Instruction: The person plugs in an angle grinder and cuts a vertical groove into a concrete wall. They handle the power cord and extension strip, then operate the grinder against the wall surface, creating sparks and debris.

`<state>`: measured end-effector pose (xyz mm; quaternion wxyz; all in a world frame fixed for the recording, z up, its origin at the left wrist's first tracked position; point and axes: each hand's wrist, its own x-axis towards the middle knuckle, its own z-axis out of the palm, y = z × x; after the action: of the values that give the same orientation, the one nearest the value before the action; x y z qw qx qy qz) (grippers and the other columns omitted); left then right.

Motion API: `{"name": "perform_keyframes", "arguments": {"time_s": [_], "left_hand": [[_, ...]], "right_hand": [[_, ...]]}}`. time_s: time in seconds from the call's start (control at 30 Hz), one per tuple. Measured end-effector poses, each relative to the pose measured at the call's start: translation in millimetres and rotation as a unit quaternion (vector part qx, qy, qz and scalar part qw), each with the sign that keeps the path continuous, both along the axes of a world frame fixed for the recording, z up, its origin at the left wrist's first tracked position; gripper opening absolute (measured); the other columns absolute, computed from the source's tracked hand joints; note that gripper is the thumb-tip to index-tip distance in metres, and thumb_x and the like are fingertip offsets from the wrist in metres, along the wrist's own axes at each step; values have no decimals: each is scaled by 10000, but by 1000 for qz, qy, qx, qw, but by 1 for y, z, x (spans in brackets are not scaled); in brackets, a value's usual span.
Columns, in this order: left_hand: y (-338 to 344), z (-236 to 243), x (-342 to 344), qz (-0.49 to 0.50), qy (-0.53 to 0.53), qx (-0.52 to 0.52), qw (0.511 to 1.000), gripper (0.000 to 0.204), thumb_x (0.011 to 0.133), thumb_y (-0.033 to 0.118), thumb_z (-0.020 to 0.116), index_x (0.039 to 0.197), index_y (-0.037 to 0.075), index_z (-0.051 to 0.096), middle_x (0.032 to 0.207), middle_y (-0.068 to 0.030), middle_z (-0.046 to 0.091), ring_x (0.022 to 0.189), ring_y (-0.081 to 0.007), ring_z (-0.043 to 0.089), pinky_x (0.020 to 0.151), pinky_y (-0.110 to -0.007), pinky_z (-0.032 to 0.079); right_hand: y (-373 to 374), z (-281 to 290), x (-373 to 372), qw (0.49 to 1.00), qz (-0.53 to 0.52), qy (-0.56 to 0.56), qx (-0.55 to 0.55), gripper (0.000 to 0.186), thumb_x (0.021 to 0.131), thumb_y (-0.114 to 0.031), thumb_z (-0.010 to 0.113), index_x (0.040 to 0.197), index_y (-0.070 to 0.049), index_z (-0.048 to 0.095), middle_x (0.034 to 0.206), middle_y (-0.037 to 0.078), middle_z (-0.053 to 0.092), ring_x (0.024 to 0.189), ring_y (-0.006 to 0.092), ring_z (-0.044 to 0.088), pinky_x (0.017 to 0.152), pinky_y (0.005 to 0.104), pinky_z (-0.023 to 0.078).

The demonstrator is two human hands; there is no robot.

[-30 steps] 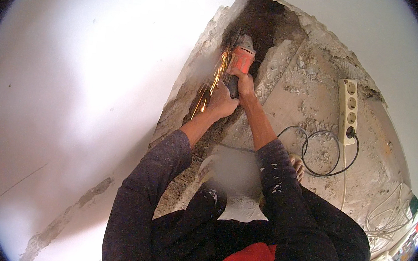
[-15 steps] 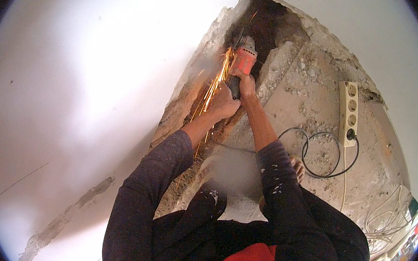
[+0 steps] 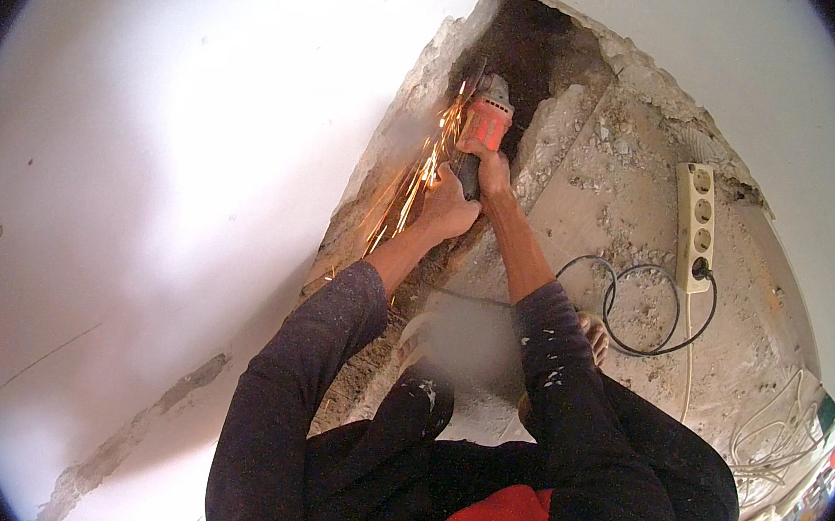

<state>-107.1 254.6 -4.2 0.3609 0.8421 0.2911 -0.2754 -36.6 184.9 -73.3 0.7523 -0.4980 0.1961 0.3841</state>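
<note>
An angle grinder (image 3: 487, 122) with a red body and grey head lies between my two hands, its disc edge-on beside the broken wall. My left hand (image 3: 450, 206) is closed round the dark rear part of the tool. Further up, my right hand (image 3: 491, 170) wraps the red body from the right. Orange sparks (image 3: 414, 190) stream from the disc back toward my left forearm, passing left of my left hand. What the disc touches is too small and dark to make out.
A broken-out trench (image 3: 549, 42) with rough edges runs along the white wall (image 3: 143, 184). On the dusty, rubble-strewn floor to the right lies a cream power strip (image 3: 695, 227) with a looped black cable (image 3: 635, 350). Pale cable coils (image 3: 767, 440) lie at lower right.
The spark stream has spread wider and further left, with some sparks now near my left sleeve. Hands and grinder have hardly moved.
</note>
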Motion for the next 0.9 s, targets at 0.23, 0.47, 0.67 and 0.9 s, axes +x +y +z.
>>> {"name": "perform_keyframes", "arguments": {"time_s": [0.23, 0.47, 0.67, 0.9], "left_hand": [[-2, -6, 0, 33, 28, 12, 999, 978, 728, 211, 682, 1430, -139, 99, 1388, -343, 375, 1299, -422, 415, 1106, -419, 327], [-4, -4, -2, -5, -89, 40, 995, 941, 723, 175, 689, 1395, -158, 120, 1318, -403, 378, 1210, -488, 462, 1030, -477, 395], [0, -5, -1, 14, -24, 3, 1000, 938, 722, 175, 687, 1395, -155, 124, 1307, -402, 393, 1212, -505, 455, 1043, -489, 385], [-3, -4, -3, 29, -28, 18, 999, 917, 725, 183, 683, 1405, -126, 150, 1279, -391, 424, 1191, -488, 479, 1014, -492, 410]], "right_hand": [[2, -6, 1, 1000, 1, 24, -6, 351, 734, -196, 685, 1018, -7, 604, 841, 74, 633, 675, 206, 611, 652, 354, 502], [1, -6, 1, 999, 2, 44, 25, 348, 736, -199, 687, 1019, -13, 608, 840, 77, 635, 676, 199, 613, 654, 345, 501], [0, 0, 1, 1000, 4, 15, -9, 361, 721, -223, 687, 1007, -17, 609, 825, 82, 632, 657, 205, 605, 640, 343, 495], [0, 5, 0, 1000, -9, 10, 2, 374, 697, -238, 710, 991, -18, 639, 834, 75, 641, 673, 206, 606, 640, 346, 482]]}}
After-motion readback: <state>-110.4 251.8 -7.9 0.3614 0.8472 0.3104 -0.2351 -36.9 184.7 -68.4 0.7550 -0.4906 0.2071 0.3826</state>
